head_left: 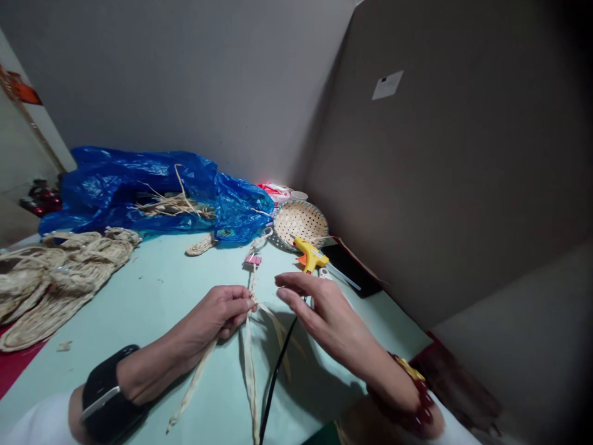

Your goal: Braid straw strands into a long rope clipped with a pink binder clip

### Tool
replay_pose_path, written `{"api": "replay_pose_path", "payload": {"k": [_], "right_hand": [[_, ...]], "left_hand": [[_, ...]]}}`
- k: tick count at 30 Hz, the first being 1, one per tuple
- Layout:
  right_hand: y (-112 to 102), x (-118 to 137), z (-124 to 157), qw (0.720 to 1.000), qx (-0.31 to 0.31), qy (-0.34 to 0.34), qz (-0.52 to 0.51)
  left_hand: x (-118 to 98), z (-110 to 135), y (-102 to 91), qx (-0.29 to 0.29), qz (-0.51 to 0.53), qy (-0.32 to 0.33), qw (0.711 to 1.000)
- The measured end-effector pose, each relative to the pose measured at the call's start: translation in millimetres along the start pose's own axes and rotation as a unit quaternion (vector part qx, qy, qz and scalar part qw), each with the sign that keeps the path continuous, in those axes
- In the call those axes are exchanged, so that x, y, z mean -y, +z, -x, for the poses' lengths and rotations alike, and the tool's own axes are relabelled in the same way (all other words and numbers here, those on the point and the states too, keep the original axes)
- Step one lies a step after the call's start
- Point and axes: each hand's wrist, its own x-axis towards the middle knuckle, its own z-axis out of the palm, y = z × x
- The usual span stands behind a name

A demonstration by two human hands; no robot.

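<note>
A braid of pale dried plant fibre point(253, 279) runs down from a pink binder clip point(253, 260) on the table. My left hand point(230, 309) pinches it at its lower end, where loose strands point(250, 377) fan out below and to both sides. To the right, my right hand point(319, 303) is raised with its fingers apart, holding nothing that I can see. It is closest to the loose strands and to a yellow glue gun point(311, 254), whose lower part it hides.
Woven straw soles point(69, 278) are piled at the left. Behind lies a blue plastic bag point(185, 185) with dry fibres point(178, 204). A woven basket point(301, 224) stands near a dark flat object point(347, 266). A black cord point(275, 371) crosses the pale green table point(185, 272). Walls rise behind.
</note>
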Motion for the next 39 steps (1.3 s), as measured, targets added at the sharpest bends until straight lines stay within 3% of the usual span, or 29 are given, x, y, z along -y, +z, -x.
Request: {"api": "replay_pose_path", "payload": {"k": [2,4,7,11,16,19,21,25,27,29,31,34,39], "right_hand": [[8.8,-6.9,-11.8,0.993,0.097,0.007,-0.061],[23.2,-14.1,-21.8,0.981,0.152,0.019,-0.121],[39.8,-22.4,-30.1,0.979,0.131,0.025,-0.153],[45.0,-27.4,-28.4,0.984,0.097,0.03,-0.146],[46.5,-25.3,-21.7,0.985,0.051,0.058,-0.152],[49.0,-21.3,-19.7,0.983,0.039,0.067,-0.169],[50.9,-18.4,-18.6,0.987,0.015,0.052,-0.152],[54.1,-16.7,-17.5,0.992,-0.022,0.023,-0.124],[54.5,-19.0,-18.2,0.985,-0.01,0.036,-0.166],[53.7,-22.3,-19.4,0.973,0.022,0.06,-0.222],[52.5,-25.4,-20.4,0.961,0.046,0.078,-0.261],[51.6,-27.8,-20.7,0.957,0.046,0.085,-0.273],[53.0,-28.5,-20.3,0.953,0.047,0.093,-0.286]], "left_hand": [[-1.4,0.2,-1.4,0.002,-0.025,0.006,1.0],[-1.6,-0.7,-3.3,-0.002,-0.059,0.012,0.998],[-1.1,-1.1,-5.0,-0.018,-0.118,0.032,0.992],[-0.5,3.4,-0.3,-0.05,-0.202,0.061,0.976],[0.8,10.7,8.1,-0.108,-0.413,0.088,0.9],[0.8,11.4,8.5,-0.123,-0.453,0.098,0.877],[0.0,11.2,8.6,-0.13,-0.44,0.089,0.884],[-1.6,12.7,13.2,-0.132,-0.337,0.043,0.931],[-1.4,14.1,16.9,-0.137,-0.308,0.024,0.941],[0.1,15.3,19.9,-0.144,-0.328,0.041,0.933],[3.2,15.9,21.5,-0.153,-0.387,0.098,0.904],[11.0,16.0,22.3,-0.146,-0.504,0.172,0.834],[21.1,18.0,24.3,-0.106,-0.665,0.203,0.711]]}}
